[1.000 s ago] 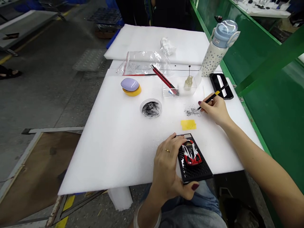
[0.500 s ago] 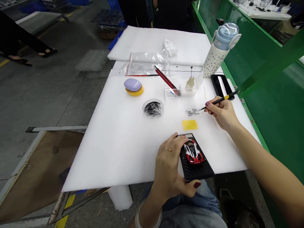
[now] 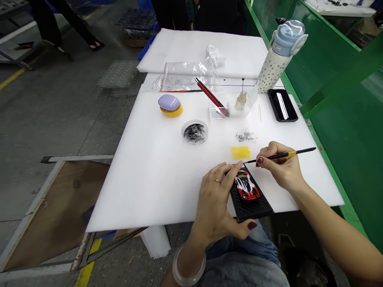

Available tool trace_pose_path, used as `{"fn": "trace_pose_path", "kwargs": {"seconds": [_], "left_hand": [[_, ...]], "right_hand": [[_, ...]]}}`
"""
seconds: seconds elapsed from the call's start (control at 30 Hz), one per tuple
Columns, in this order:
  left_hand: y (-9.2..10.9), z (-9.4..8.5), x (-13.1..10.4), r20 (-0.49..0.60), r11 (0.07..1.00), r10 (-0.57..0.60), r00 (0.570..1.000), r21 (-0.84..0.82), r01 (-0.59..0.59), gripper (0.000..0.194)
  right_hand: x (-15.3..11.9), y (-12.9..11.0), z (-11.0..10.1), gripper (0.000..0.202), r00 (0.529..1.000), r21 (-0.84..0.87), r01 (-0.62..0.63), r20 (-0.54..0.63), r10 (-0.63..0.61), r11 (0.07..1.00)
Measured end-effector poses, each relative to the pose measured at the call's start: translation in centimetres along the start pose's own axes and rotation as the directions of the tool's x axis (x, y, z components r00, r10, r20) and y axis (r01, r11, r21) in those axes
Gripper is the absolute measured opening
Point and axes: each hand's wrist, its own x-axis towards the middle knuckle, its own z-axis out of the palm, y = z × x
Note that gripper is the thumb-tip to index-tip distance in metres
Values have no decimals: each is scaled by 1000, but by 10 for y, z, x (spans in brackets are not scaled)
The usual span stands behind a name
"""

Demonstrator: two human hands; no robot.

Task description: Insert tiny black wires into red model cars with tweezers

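Observation:
My left hand (image 3: 217,197) grips a black textured base (image 3: 254,209) at the table's front edge, fingers over its far end and thumb at its near end. A red and white model car (image 3: 247,185) sits on that base. My right hand (image 3: 281,165) pinches a thin black brush (image 3: 303,151) with a yellow band. The brush tip is close to the far end of the base, near my left fingertips. Beyond it lie a yellow piece of tape (image 3: 241,152) and a loose scatter of fine black bits (image 3: 245,135). A round clear dish (image 3: 194,132) holds more black strands.
A purple and yellow oval object (image 3: 170,105), a clear tray (image 3: 218,115) with red tools and a small bottle (image 3: 241,99), a phone (image 3: 283,105) and a drinking bottle (image 3: 273,63) stand farther back. A green partition (image 3: 338,107) borders the right. A person's legs (image 3: 72,24) show at upper left.
My right hand has moved the brush toward me, from the black bits to the base's far end. My left hand still holds the base. The person's legs at upper left have shifted right.

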Motion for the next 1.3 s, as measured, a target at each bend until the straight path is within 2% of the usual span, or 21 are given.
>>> {"fn": "trace_pose_path", "kwargs": {"seconds": [0.2, 0.5, 0.87, 1.1, 1.3], "left_hand": [[0, 0, -1, -6, 1000, 2, 1000, -1, -2, 100], [-2, 2, -4, -55, 999, 30, 998, 45, -27, 100], [-3, 3, -3, -84, 999, 46, 995, 6, -46, 88], [-3, 4, -3, -97, 998, 64, 993, 19, -62, 87], [-3, 5, -3, -117, 996, 79, 990, 38, -75, 87]], "right_hand": [[1, 0, 3, 38, 1000, 21, 9, 5, -9, 1000], [9, 13, -8, 39, 988, -127, 27, -146, -46, 992], [11, 20, -6, 39, 987, -209, -1, -156, -33, 978], [4, 12, -5, 32, 980, -113, 15, -196, -37, 994], [7, 17, -3, 32, 985, -222, -18, -172, -21, 975]]}}
